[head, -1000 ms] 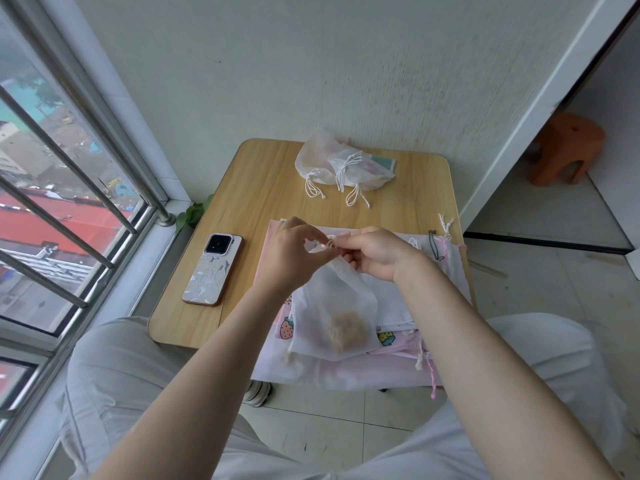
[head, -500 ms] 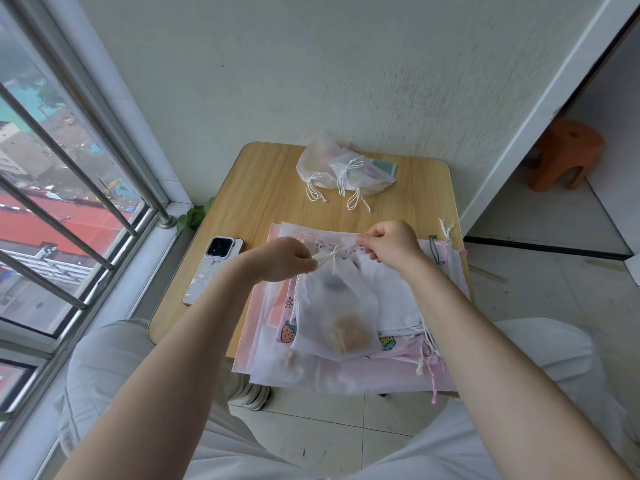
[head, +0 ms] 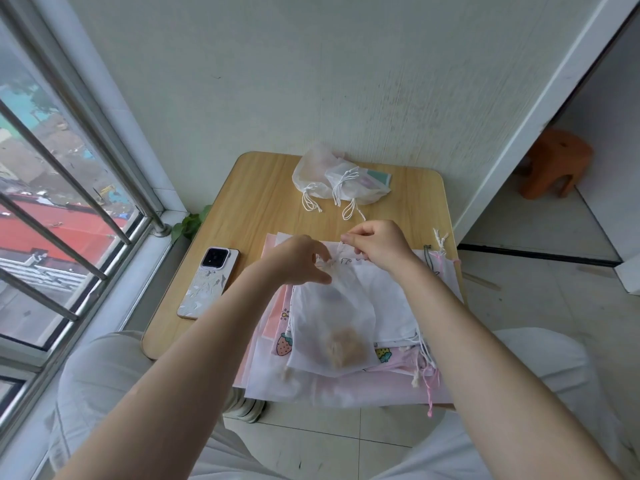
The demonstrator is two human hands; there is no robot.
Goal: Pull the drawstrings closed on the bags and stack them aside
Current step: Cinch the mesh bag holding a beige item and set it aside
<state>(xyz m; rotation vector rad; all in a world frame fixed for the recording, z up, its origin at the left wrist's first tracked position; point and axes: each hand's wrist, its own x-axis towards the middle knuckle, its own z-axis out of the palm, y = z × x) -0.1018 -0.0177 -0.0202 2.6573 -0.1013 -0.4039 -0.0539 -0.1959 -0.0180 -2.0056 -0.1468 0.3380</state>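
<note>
Sheer white mesh drawstring pouch: light and limp; left hand pinches its gathered neck, right hand pinches the thin white cord on the bench.

No legible text anywhere.

Free room on the table is mostly the bare wood strip btwn the phone on the left and the closed bags at the back by the wall, a hand could pass there np. Near half is covered by the flat bag pile, overhanging the front edge. Both hands, left hand & right hand, sit over the pile's far end. Right edge is tight, loose cords there. Wall blocks the back, window bars the left side.
</note>
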